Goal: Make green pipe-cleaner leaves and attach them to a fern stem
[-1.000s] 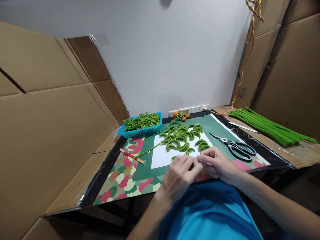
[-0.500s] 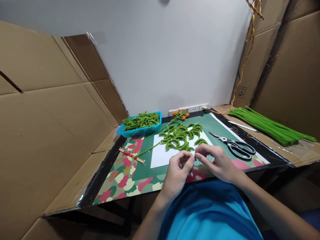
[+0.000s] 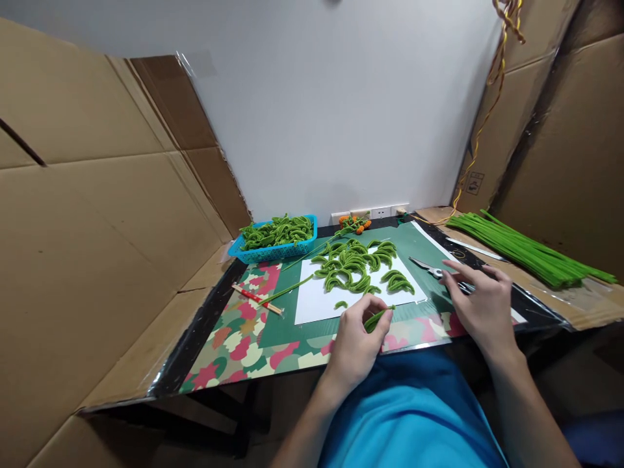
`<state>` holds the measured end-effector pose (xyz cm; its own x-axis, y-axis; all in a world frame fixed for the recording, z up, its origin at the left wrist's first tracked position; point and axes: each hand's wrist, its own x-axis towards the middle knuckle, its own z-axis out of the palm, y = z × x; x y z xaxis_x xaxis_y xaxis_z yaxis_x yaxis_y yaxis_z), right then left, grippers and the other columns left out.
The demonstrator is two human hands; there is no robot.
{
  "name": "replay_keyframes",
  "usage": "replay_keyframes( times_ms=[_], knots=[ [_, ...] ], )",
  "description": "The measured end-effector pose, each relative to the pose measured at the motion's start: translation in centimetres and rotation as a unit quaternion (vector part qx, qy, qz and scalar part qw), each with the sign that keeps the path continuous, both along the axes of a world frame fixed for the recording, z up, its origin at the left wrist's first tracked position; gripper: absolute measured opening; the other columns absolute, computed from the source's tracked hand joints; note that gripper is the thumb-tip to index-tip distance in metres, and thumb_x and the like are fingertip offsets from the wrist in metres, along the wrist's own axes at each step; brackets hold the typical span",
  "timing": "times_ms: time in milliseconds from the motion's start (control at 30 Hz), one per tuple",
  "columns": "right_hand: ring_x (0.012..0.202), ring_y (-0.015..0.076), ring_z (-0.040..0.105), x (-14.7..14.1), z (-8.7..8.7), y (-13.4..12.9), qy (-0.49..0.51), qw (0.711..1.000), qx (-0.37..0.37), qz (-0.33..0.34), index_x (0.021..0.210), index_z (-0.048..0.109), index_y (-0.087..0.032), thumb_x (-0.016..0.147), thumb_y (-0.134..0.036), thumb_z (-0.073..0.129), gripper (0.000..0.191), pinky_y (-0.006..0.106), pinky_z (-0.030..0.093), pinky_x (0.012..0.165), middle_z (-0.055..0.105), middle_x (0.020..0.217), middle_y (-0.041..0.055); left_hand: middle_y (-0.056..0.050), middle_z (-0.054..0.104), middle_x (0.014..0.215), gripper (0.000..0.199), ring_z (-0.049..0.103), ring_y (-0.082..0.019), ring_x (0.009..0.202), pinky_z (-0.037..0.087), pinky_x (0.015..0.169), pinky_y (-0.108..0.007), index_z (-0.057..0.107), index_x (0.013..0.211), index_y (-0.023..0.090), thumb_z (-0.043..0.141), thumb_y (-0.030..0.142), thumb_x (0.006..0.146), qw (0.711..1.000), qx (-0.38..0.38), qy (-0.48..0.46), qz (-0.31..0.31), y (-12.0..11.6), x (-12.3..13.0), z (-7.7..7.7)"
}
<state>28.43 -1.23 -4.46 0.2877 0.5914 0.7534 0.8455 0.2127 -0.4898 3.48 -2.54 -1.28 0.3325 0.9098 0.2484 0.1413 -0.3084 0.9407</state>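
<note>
Pinched between the thumb and fingers of my left hand is a small bunch of green pipe cleaner pieces, its tip poking out to the right. My right hand reaches over the black-handled scissors, fingers spread and thumb near the pivot; most of the handles are hidden beneath it. Whether the fingers touch the scissors I cannot tell. In front of my hands, many short curved green pipe cleaner pieces lie on a white sheet, with a single small piece apart from them near its front edge.
A blue basket heaped with green pieces stands at the back left. Chopsticks in a red wrapper lie at left beside a long green stem. Orange flowers lie at the back. A bundle of long green pipe cleaners is at right. Cardboard walls flank the table.
My hands have parted. The right one has moved right and opened over the scissors, while the left keeps the green piece. More curved pieces on the paper are now uncovered.
</note>
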Motion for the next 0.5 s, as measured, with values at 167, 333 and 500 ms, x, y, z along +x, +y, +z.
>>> replay_keyframes(
  times_ms=[167, 333, 500],
  knots=[
    [0.133, 0.0325, 0.066, -1.3, 1.4, -1.7, 0.068, 0.982, -0.011, 0.178, 0.127, 0.077, -0.026, 0.105, -0.034, 0.060, 0.029, 0.048, 0.052, 0.110, 0.070, 0.144, 0.0117, -0.001, 0.067, 0.086, 0.018, 0.064, -0.017, 0.080, 0.049, 0.074, -0.026, 0.064, 0.095, 0.020, 0.066, 0.037, 0.102, 1.000, 0.003, 0.016, 0.011, -0.1, 0.0, 0.0],
    [0.112, 0.0244, 0.073, -4.5, 2.4, -2.9, 0.072, 0.911, -0.112, 0.390, 0.121, 0.075, -0.027, 0.108, -0.029, 0.060, 0.020, 0.033, 0.057, 0.094, 0.077, 0.119, 0.0070, -0.002, 0.070, 0.093, 0.019, 0.066, -0.018, 0.088, 0.050, 0.080, -0.026, 0.067, 0.098, 0.021, 0.062, 0.038, 0.106, 1.000, 0.017, 0.016, -0.010, -0.7, -0.1, 0.4],
    [0.095, 0.0210, 0.068, -5.7, 2.3, -3.1, 0.069, 0.893, -0.113, 0.429, 0.105, 0.069, -0.023, 0.111, -0.027, 0.053, 0.018, 0.031, 0.052, 0.084, 0.072, 0.102, 0.0063, -0.002, 0.071, 0.095, 0.018, 0.067, -0.018, 0.091, 0.051, 0.082, -0.024, 0.068, 0.098, 0.019, 0.064, 0.035, 0.105, 0.999, 0.016, -0.008, -0.034, -0.7, -0.3, 0.7]
  ],
)
